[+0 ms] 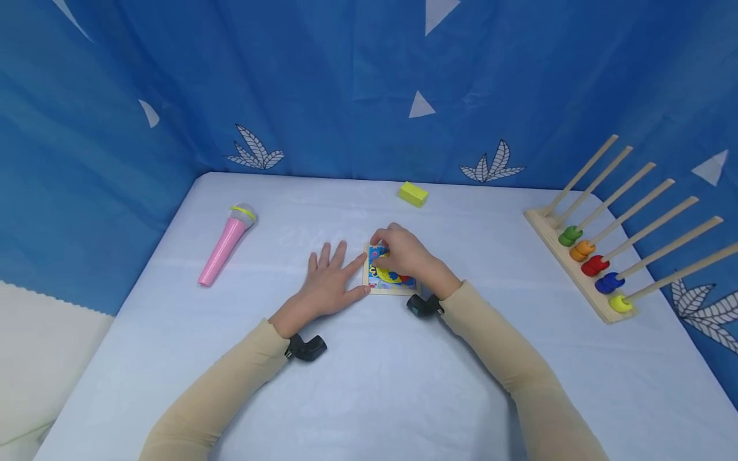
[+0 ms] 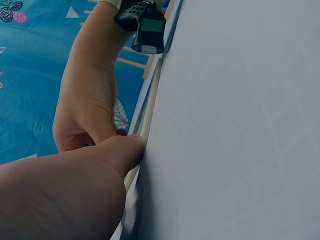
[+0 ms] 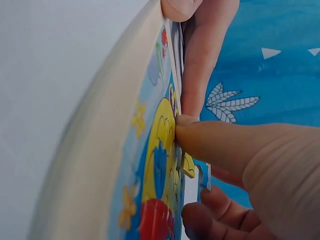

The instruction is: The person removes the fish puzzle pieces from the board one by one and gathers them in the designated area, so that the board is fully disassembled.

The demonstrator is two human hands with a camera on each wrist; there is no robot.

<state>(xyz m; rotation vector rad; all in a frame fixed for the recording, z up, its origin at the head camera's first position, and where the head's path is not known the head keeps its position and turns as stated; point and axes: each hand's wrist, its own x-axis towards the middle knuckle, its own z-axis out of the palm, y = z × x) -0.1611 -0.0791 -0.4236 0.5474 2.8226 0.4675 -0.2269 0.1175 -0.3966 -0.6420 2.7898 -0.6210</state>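
Observation:
A small wooden-framed picture puzzle (image 1: 394, 291) lies mid-table, a yellow figure with red on a blue ground. My left hand (image 1: 326, 286) rests flat on its left side with fingers spread, forefinger and thumb tips touching the frame; in the left wrist view the thumb (image 2: 131, 147) meets the frame's edge (image 2: 151, 95). Over the puzzle's upper part, my right hand (image 1: 406, 251) has its thumb and fingers curled. The right wrist view has its thumb (image 3: 215, 142) against a yellow-and-blue puzzle piece (image 3: 188, 165) tilted up from the picture (image 3: 162, 145), fingers behind it.
Behind the puzzle is a yellow block (image 1: 412, 194). A pink toy microphone (image 1: 223, 248) lies at the left. On the right stands a wooden peg rack (image 1: 576, 269) with coloured beads and tall pegs. Blue patterned cloth (image 1: 346, 89) hangs along the table's back edge.

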